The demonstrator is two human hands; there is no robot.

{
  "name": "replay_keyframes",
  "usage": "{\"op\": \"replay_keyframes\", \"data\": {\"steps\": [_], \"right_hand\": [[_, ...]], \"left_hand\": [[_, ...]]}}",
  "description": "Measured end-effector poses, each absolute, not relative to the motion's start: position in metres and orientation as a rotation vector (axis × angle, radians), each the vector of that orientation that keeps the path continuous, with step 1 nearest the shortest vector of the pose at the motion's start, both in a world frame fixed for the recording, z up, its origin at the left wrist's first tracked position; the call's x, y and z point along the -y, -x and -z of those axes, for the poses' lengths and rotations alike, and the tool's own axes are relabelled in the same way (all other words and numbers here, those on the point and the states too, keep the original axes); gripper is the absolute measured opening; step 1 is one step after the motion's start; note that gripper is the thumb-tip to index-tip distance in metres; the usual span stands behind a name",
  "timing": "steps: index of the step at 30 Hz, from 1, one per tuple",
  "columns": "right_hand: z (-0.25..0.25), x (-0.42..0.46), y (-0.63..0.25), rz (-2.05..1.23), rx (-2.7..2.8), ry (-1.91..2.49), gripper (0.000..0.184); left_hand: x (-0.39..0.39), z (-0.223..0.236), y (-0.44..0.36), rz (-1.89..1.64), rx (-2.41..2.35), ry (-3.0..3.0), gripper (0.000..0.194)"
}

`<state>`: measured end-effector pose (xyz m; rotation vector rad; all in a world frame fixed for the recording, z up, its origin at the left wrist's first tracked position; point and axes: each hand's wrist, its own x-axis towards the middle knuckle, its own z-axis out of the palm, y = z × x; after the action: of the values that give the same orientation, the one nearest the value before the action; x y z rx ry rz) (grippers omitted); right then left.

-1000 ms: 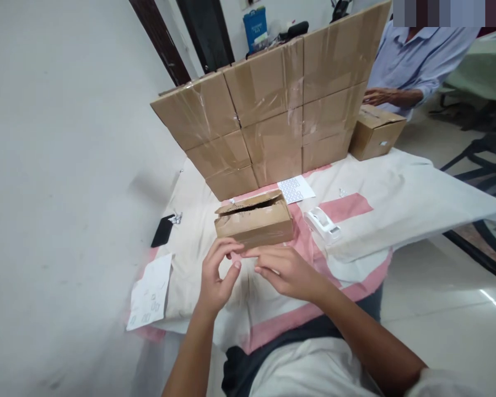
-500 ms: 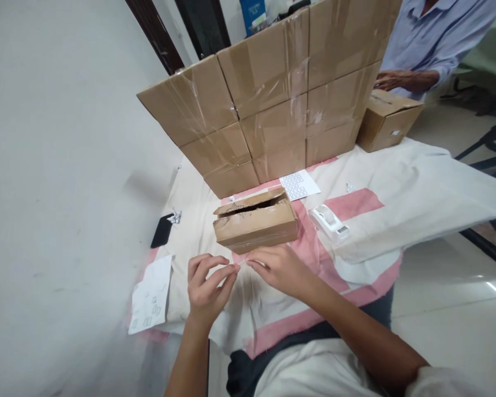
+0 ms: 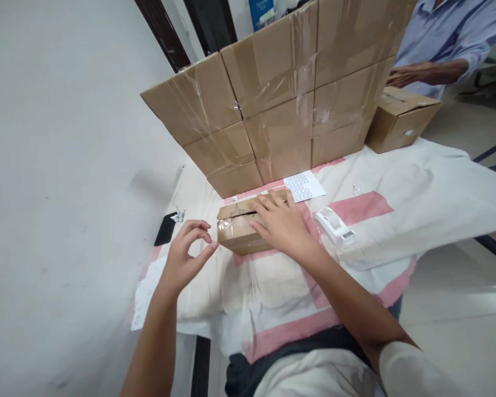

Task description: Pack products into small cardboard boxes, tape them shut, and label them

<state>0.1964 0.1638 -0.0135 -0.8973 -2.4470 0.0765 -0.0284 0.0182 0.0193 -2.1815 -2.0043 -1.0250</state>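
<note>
A small brown cardboard box (image 3: 242,231) lies on the cloth, with a slit between its top flaps and a shiny patch near its left end. My right hand (image 3: 283,223) rests on the right part of the box top, fingers spread, pressing the flaps close together. Beside the box's left end is my left hand (image 3: 186,256), thumb and forefinger brought nearly together in a pinch. Whatever may be between those fingertips is too small to make out. To the right stands a white tape dispenser (image 3: 334,227).
A tall taped cardboard panel (image 3: 279,127) stands behind the box. Near its foot lies a printed sheet (image 3: 303,186). A black phone-like slab (image 3: 165,229) and another paper (image 3: 146,292) lie left. A larger box (image 3: 400,121) is beside a co-worker's hand (image 3: 409,74).
My hands have parted from a pinch over a thin strip before the box. The right moved up onto the box top, the left to its left end. The slit has narrowed.
</note>
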Motion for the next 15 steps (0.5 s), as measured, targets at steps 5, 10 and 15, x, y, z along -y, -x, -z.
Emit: {"op": "replay_keyframes", "data": {"steps": [5,10,15], "right_hand": [[0.029,-0.166,-0.187,-0.064,2.476,0.911,0.048],[0.03,-0.167,-0.19,-0.07,2.457,0.89,0.046],[0.034,-0.17,-0.19,-0.103,2.407,0.839,0.043]], "left_hand": [[-0.052,-0.038,0.052,0.712,2.266,2.422,0.027],[-0.081,-0.048,0.063,0.569,2.416,2.437,0.034],[-0.1,-0.047,0.062,0.43,2.454,2.491,0.04]]}}
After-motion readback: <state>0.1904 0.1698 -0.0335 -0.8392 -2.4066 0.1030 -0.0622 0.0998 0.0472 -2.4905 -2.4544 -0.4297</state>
